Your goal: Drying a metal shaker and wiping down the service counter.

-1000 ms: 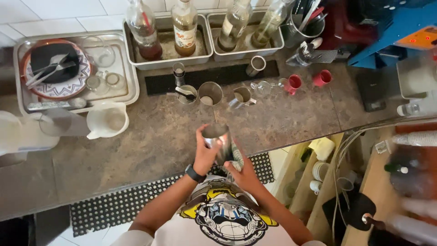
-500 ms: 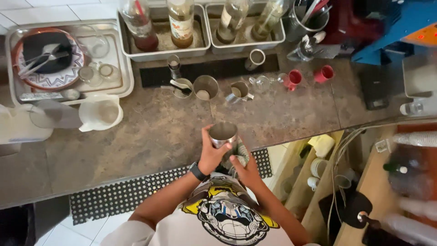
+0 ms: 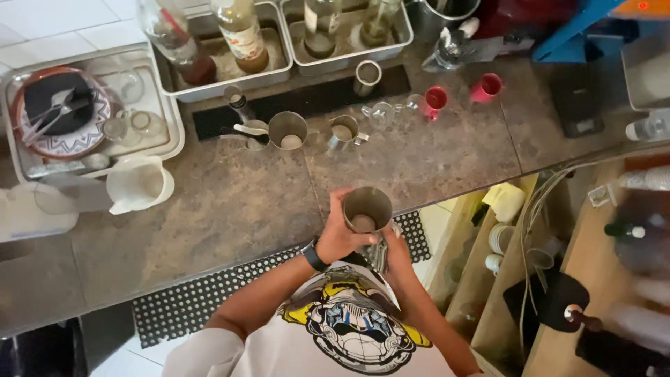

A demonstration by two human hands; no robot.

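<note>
My left hand [image 3: 340, 234] grips a steel shaker tin [image 3: 367, 209], held upright above the front edge of the stone counter [image 3: 230, 209]. Its mouth faces up and something pale shows at the bottom. My right hand [image 3: 395, 244] sits just below and right of the tin, closed around a shiny metal piece [image 3: 379, 255] under the tin. A black watch is on my left wrist.
On the counter stand a white jug [image 3: 139, 183], a second steel tin [image 3: 287, 130], small metal cups [image 3: 342, 131], two red cups [image 3: 436, 100] and a black bar mat [image 3: 300, 101]. Steel trays with bottles [image 3: 237, 31] line the back. A tray with a patterned plate [image 3: 59, 115] sits left.
My hands and the tin stay together at the counter's front edge. The view has shifted a little, so the counter items sit higher in the frame.
</note>
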